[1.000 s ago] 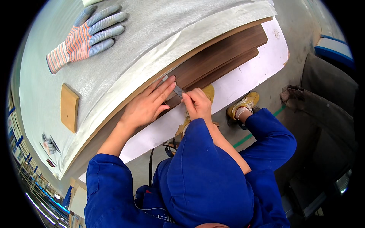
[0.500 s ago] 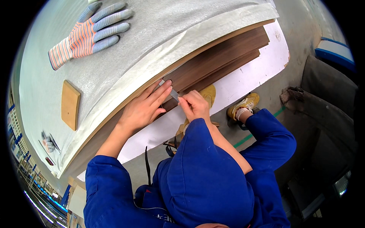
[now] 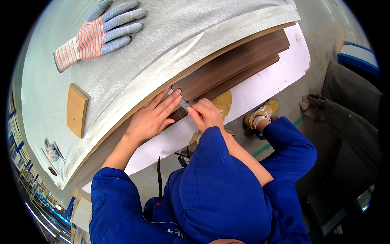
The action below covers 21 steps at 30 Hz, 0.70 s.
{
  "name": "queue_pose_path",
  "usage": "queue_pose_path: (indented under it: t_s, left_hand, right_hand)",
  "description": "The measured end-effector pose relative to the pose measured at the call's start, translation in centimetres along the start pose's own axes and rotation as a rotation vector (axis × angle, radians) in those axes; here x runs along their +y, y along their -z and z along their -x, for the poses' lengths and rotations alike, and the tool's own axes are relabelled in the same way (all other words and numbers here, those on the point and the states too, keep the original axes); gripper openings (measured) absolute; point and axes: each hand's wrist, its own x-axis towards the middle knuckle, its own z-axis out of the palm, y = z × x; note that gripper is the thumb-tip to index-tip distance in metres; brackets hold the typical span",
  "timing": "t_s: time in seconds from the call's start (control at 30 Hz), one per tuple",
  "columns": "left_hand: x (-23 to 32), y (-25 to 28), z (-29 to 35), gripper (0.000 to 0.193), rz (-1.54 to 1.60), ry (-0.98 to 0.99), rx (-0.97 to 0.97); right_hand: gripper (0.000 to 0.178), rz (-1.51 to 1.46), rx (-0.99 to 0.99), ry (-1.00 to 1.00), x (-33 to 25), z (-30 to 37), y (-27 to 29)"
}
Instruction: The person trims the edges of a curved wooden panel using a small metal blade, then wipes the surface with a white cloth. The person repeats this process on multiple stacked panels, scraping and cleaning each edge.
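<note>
Dark brown wood-grain boards (image 3: 233,65) lie stacked and staggered just below the padded table edge. My left hand (image 3: 147,121) is flat with fingers stretched out, its fingertips against the boards by the edge. Between my two hands runs a thin, flat grey strip (image 3: 183,104), slanting across the boards. Its upper end passes beside my left fingers, and its lower end is pinched in my right hand (image 3: 208,114). Whether the strip is a file, a blade or a ruler I cannot tell.
On the grey-white sheet (image 3: 170,32) over the table lie a striped work glove (image 3: 95,36), a tan wooden block (image 3: 76,110) and small tools (image 3: 52,152). A white panel (image 3: 280,83) sits below the boards. Dark bins (image 3: 349,93) stand at the right.
The grey strip shows more plainly between my hands, and both hands have shifted only slightly. The view has moved a little.
</note>
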Motion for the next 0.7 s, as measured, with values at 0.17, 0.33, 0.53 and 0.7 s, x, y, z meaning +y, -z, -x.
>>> queue_pose_path:
  t_s: [0.17, 0.33, 0.53, 0.7]
  left_hand:
    - [-0.3, -0.1, 1.3, 0.075, -0.066, 0.006, 0.021]
    - [-0.9, -1.0, 3.0, 0.071, -0.071, -0.008, 0.070]
    - [-0.6, -2.1, 3.7, 0.067, -0.037, -0.109, 0.142]
    - [2.4, -1.8, -1.8, 0.071, -0.132, 0.001, 0.126]
  right_hand:
    - [0.014, 0.006, -0.065, 0.052, -0.1, -0.1, -0.4]
    - [0.011, 0.009, -0.111, 0.095, 0.3, -0.2, -0.7]
    - [0.010, -0.012, 0.018, 0.026, 0.2, 2.2, 2.9]
    - [0.014, 0.177, 0.408, -0.177, 1.8, 4.8, 11.1]
